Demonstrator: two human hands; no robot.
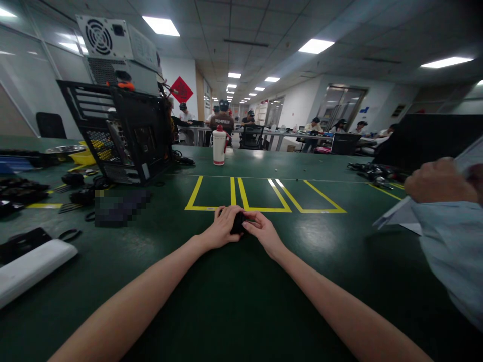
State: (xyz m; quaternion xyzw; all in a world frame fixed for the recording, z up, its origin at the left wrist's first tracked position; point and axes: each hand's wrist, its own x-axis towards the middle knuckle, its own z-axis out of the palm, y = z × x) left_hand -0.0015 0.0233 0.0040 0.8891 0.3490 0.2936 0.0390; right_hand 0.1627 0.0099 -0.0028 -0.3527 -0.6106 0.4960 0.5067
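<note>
Both my hands meet over the green table (241, 301), just in front of the yellow tape outlines. Between them is a small black object (237, 224), mostly covered by fingers, so its kind does not show. My left hand (223, 227) wraps round it from the left, fingers curled over the top. From the right, my right hand (261, 229) pinches its edge with thumb and fingertips. Beyond the hands lie yellow tape outlines (264, 209) on the tabletop.
A black computer case (132, 136) with a power supply (116, 42) on top stands back left. A white bottle (219, 147) stands behind the tape. At right, a co-worker's hand (439, 181) holds papers (400, 216). A white object (37, 269) and cables (373, 173) lie at the sides.
</note>
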